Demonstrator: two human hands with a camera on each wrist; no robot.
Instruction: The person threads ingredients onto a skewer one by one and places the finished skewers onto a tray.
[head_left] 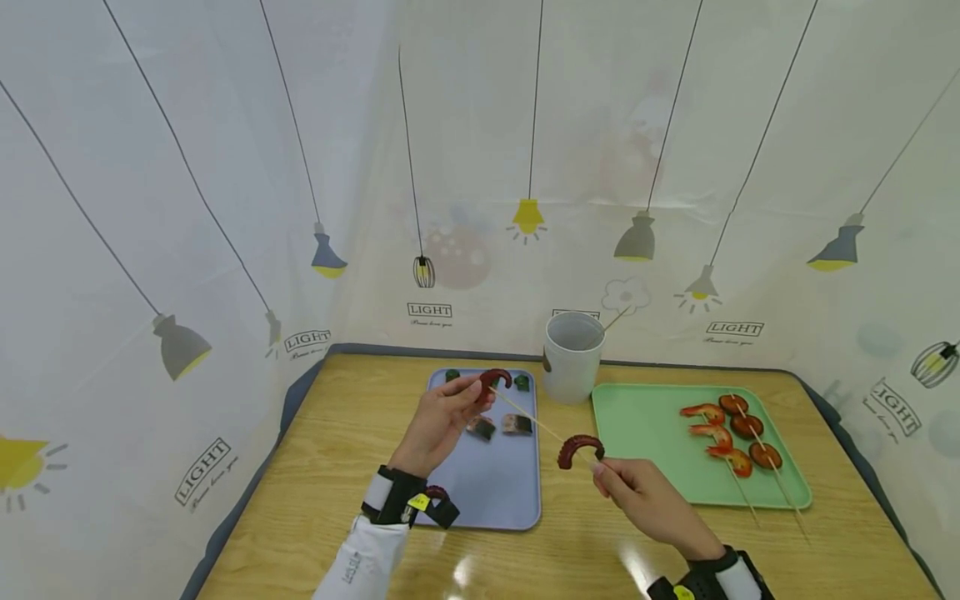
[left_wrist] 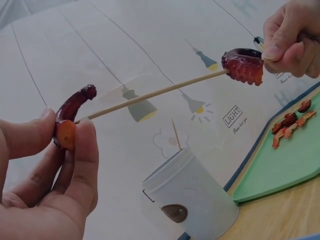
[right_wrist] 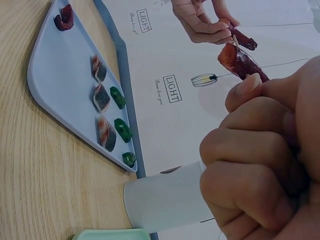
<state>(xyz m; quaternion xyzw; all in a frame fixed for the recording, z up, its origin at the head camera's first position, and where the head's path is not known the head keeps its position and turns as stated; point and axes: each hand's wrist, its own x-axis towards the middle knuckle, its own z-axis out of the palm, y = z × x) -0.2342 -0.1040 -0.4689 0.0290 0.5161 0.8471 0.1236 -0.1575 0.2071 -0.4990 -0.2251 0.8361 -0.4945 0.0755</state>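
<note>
Left hand (head_left: 447, 417): pinches one tentacle piece (head_left: 492, 377) at the skewer (head_left: 528, 414).
Right hand (head_left: 648, 500): grips the skewer beside another tentacle piece (head_left: 577, 442).
Blue tray (head_left: 495, 492): I see fish pieces (head_left: 517, 424) inside.

Head view bright, evenly lit by soft, diffuse light; small white glare patches on wooden table (head_left: 570, 542) near lower edge. Wide-angle stretch toward margins of printed curtain (head_left: 480, 125), its fine script blurry. Both wrist views dimmer, greyer. Left wrist view: glossy highlights on octopus tentacle (left_wrist: 245, 62). Right wrist view: right hand (right_wrist: 265, 145) large, slightly soft, dark shadow under curled fingers.
</note>
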